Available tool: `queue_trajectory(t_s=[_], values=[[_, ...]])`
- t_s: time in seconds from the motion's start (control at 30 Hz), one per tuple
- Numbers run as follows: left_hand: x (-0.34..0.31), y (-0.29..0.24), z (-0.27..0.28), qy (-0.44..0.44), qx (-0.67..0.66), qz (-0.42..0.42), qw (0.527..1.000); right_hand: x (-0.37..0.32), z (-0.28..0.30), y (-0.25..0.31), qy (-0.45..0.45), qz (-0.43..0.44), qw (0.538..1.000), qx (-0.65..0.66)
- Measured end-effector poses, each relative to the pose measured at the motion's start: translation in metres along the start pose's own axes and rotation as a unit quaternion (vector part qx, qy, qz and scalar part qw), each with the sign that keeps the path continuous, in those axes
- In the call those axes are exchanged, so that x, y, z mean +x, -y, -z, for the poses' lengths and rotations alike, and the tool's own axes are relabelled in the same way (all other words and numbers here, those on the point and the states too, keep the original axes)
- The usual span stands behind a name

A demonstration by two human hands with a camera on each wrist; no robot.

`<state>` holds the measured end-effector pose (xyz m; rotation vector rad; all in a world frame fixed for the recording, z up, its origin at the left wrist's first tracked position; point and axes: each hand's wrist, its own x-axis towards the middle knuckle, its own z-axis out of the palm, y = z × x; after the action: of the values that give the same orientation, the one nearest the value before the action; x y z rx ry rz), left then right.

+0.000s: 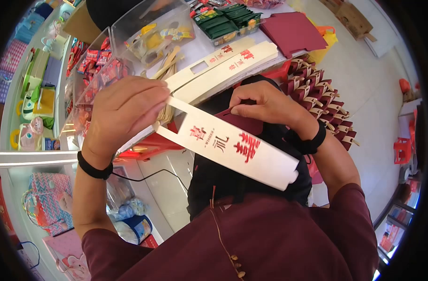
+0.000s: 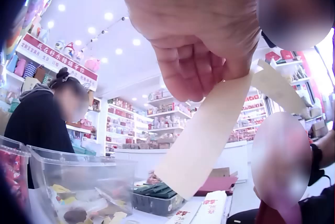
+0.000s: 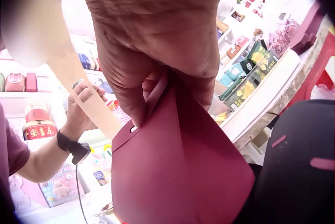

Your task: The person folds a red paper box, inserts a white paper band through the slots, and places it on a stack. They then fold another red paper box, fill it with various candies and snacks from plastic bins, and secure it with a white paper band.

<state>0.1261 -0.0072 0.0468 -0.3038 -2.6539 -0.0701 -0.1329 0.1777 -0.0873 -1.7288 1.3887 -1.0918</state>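
Note:
My left hand [image 1: 127,110] pinches one end of a cream card strip [image 1: 223,140], which has red printed characters and a cut-out slot near that end. The strip slants down across my lap to a small tab at its far end. A maroon folded card box [image 3: 157,166] is in my right hand [image 1: 265,103], whose thumb and fingers pinch its top edges together. A small slot shows near the box's top in the right wrist view. From the head, the strip and right hand hide most of the box.
More printed strips [image 1: 228,70] lie along the table edge. Behind them stand clear bins [image 1: 153,35] and green packets [image 1: 228,21], beside flat maroon cards [image 1: 293,35]. Several finished maroon boxes [image 1: 317,98] cluster at right. Another person [image 2: 44,114] is across the table.

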Motion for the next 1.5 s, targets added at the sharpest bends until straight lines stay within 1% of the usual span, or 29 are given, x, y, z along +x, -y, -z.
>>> queue_trajectory(t_s=[0.03, 0.07, 0.17, 0.3, 0.33, 0.43, 0.5, 0.57, 0.67, 0.77, 0.8, 0.9, 1.0, 1.1, 1.17, 1.23, 1.27, 1.37, 1.4, 1.5], values=[[0.001, -0.003, -0.001, 0.032, -0.007, -0.019, 0.999, 0.003, 0.002, 0.004, 0.025, 0.018, 0.999, -0.023], [0.004, -0.003, -0.004, 0.044, -0.008, -0.044, 0.998, 0.005, 0.003, 0.013, 0.047, -0.004, 0.999, -0.012], [0.012, -0.001, -0.014, 0.072, 0.011, -0.103, 0.992, 0.014, 0.004, 0.029, 0.064, 0.021, 0.997, -0.024], [0.025, -0.001, -0.025, 0.086, 0.028, -0.106, 0.99, 0.019, 0.007, 0.048, 0.063, 0.018, 0.998, 0.005], [0.027, -0.001, -0.029, 0.076, 0.038, -0.093, 0.992, 0.019, 0.009, 0.053, 0.057, 0.011, 0.998, 0.003], [0.03, -0.001, -0.034, 0.107, 0.019, -0.006, 0.994, 0.019, 0.01, 0.059, 0.042, -0.01, 0.999, 0.011], [0.027, -0.006, -0.034, 0.095, -0.036, 0.077, 0.992, 0.015, 0.009, 0.058, 0.031, -0.028, 0.998, 0.037], [0.021, -0.014, -0.035, 0.086, -0.09, 0.16, 0.979, 0.01, 0.01, 0.055, 0.016, -0.037, 0.999, 0.037], [0.014, -0.038, -0.029, 0.056, -0.175, 0.179, 0.966, 0.004, 0.01, 0.051, -0.011, -0.043, 0.997, 0.057], [0.007, -0.056, -0.046, 0.025, -0.191, 0.227, 0.955, 0.0, 0.007, 0.051, -0.051, -0.052, 0.992, 0.106], [0.006, -0.054, -0.054, 0.013, -0.158, 0.207, 0.965, 0.0, 0.006, 0.052, -0.065, -0.054, 0.989, 0.125], [0.007, -0.06, -0.055, 0.002, -0.176, 0.252, 0.952, -0.006, 0.006, 0.069, -0.104, -0.035, 0.991, 0.081], [0.019, -0.07, -0.047, -0.039, -0.228, 0.292, 0.928, -0.018, 0.012, 0.088, -0.149, 0.011, 0.988, 0.042], [0.035, -0.071, -0.051, -0.049, -0.277, 0.267, 0.922, -0.034, 0.023, 0.097, -0.177, 0.031, 0.983, -0.034], [0.052, -0.071, -0.065, -0.055, -0.303, 0.259, 0.915, -0.047, 0.033, 0.098, -0.196, -0.007, 0.98, -0.03], [0.068, -0.064, -0.09, -0.066, -0.332, 0.246, 0.908, -0.057, 0.04, 0.085, -0.231, -0.032, 0.972, -0.03], [0.076, -0.061, -0.105, -0.067, -0.359, 0.247, 0.898, -0.063, 0.042, 0.078, -0.247, -0.056, 0.967, -0.008], [0.09, -0.051, -0.148, -0.071, -0.398, 0.216, 0.889, -0.08, 0.045, 0.052, -0.292, -0.082, 0.953, -0.017], [0.093, -0.052, -0.155, -0.07, -0.383, 0.209, 0.897, -0.084, 0.045, 0.042, -0.297, -0.087, 0.95, -0.033], [0.097, -0.047, -0.182, -0.049, -0.401, 0.218, 0.889, -0.092, 0.044, 0.021, -0.316, -0.087, 0.943, -0.058]])
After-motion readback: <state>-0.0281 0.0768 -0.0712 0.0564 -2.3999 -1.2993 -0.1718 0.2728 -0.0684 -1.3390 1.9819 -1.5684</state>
